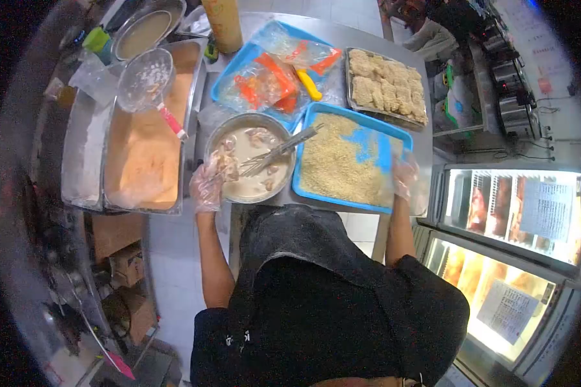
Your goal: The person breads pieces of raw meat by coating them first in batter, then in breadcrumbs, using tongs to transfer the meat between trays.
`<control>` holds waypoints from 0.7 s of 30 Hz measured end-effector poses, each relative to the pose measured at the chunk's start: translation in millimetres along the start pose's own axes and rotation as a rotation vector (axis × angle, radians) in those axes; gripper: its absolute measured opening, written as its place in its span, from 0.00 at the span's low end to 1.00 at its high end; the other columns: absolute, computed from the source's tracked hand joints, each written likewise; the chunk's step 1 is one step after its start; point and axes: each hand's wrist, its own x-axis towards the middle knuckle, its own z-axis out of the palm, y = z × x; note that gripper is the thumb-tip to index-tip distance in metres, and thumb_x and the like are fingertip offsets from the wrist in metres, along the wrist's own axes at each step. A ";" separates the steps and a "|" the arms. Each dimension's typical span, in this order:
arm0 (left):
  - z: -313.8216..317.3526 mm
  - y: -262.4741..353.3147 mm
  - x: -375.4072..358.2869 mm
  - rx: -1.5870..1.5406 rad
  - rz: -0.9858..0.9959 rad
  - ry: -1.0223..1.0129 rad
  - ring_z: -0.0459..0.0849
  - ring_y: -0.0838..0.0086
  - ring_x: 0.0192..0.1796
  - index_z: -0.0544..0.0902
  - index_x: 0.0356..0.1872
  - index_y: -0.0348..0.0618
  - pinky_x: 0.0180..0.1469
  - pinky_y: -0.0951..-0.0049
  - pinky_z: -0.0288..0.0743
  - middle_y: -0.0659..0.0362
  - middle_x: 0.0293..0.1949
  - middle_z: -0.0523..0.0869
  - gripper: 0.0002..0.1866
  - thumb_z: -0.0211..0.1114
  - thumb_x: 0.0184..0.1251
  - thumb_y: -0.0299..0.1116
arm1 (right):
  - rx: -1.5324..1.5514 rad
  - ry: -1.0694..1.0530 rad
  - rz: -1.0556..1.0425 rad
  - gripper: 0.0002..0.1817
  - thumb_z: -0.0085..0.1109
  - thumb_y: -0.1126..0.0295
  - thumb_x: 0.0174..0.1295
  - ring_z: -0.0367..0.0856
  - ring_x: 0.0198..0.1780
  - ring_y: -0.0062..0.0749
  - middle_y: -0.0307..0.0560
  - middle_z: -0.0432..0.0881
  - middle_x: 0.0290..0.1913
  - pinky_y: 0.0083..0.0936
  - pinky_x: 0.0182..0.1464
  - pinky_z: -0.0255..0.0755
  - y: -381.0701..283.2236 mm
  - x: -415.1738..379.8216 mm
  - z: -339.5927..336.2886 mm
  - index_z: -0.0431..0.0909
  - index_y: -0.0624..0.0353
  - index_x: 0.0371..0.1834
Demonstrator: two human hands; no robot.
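My left hand (206, 185), in a clear plastic glove, is at the left rim of a metal bowl (289, 177) of pale batter. Its fingers are closed on a batter-coated piece of raw meat (226, 164). More meat pieces lie in the batter, and a wire whisk (271, 155) leans across the bowl. My right hand (405, 177), also gloved and slightly blurred, is closed at the right edge of a blue tray (344, 202). Pale crumbs (336, 161) cover most of that tray, with bare blue patches at its upper right.
Behind stand a tray of crumb-coated pieces (387, 87) and a blue tray (223, 87) with plastic bags (265, 84) and a yellow handle (308, 85). To the left, a strainer (146, 80) rests over a bin of orange-tinted powder (145, 155). Lit glass-door cabinets (510, 213) stand at right.
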 end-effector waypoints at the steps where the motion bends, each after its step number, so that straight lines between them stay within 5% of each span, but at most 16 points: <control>1: -1.4 3.3 -2.6 -0.081 -0.036 -0.002 0.79 0.60 0.32 0.78 0.34 0.40 0.35 0.65 0.71 0.50 0.30 0.81 0.11 0.65 0.49 0.31 | -0.084 -0.051 0.143 0.14 0.55 0.62 0.58 0.78 0.32 0.42 0.47 0.80 0.34 0.29 0.35 0.72 46.3 -9.9 -7.6 0.77 0.60 0.40; 3: 6.4 -8.2 -5.5 -0.119 -0.059 -0.017 0.79 0.69 0.34 0.79 0.37 0.39 0.37 0.71 0.72 0.55 0.31 0.81 0.11 0.63 0.50 0.28 | -0.265 -0.156 0.380 0.13 0.52 0.62 0.59 0.78 0.31 0.40 0.47 0.80 0.32 0.29 0.34 0.72 118.3 -30.6 -19.5 0.77 0.60 0.39; 6: 18.9 -19.3 3.0 -0.198 -0.001 -0.069 0.77 0.78 0.39 0.78 0.44 0.37 0.40 0.78 0.72 0.62 0.38 0.80 0.15 0.59 0.52 0.23 | -0.415 -0.149 0.418 0.13 0.51 0.62 0.58 0.79 0.32 0.41 0.49 0.80 0.31 0.31 0.34 0.73 126.3 -53.3 -7.8 0.76 0.59 0.39; 9: 16.8 -10.2 14.2 -0.408 -0.340 -0.263 0.77 0.78 0.40 0.79 0.45 0.39 0.42 0.78 0.71 0.60 0.41 0.80 0.16 0.57 0.53 0.21 | -0.387 -0.240 0.342 0.13 0.50 0.63 0.58 0.80 0.32 0.41 0.51 0.80 0.30 0.33 0.33 0.73 140.7 -58.3 -23.9 0.76 0.59 0.39; 13: 13.6 20.6 30.1 -0.060 -0.139 -0.215 0.77 0.78 0.39 0.76 0.50 0.38 0.43 0.80 0.70 0.60 0.42 0.80 0.18 0.56 0.57 0.25 | -0.105 -0.289 0.362 0.13 0.50 0.64 0.56 0.79 0.32 0.38 0.51 0.80 0.29 0.31 0.33 0.72 125.9 -54.1 -33.2 0.75 0.60 0.39; 17: 20.6 15.8 27.4 -0.520 -0.249 -0.151 0.78 0.74 0.40 0.76 0.49 0.36 0.44 0.76 0.71 0.56 0.40 0.81 0.16 0.56 0.61 0.30 | 0.217 -0.297 0.449 0.13 0.52 0.66 0.54 0.77 0.29 0.33 0.49 0.79 0.28 0.25 0.32 0.71 124.8 -59.9 -37.6 0.76 0.64 0.38; 19: 15.9 20.0 24.9 -0.582 -0.160 -0.062 0.79 0.73 0.40 0.77 0.46 0.35 0.43 0.73 0.72 0.54 0.38 0.82 0.15 0.56 0.62 0.32 | 0.021 -0.184 0.302 0.14 0.53 0.65 0.55 0.77 0.30 0.40 0.53 0.79 0.29 0.31 0.34 0.70 116.1 -67.3 -35.5 0.77 0.63 0.39; 21: 9.1 29.7 27.4 -0.037 -0.148 -0.080 0.79 0.71 0.38 0.79 0.43 0.35 0.41 0.73 0.71 0.51 0.34 0.82 0.15 0.58 0.59 0.34 | -0.007 -0.211 0.258 0.15 0.54 0.64 0.54 0.77 0.31 0.46 0.55 0.80 0.29 0.34 0.36 0.70 94.7 -61.5 -37.3 0.78 0.63 0.39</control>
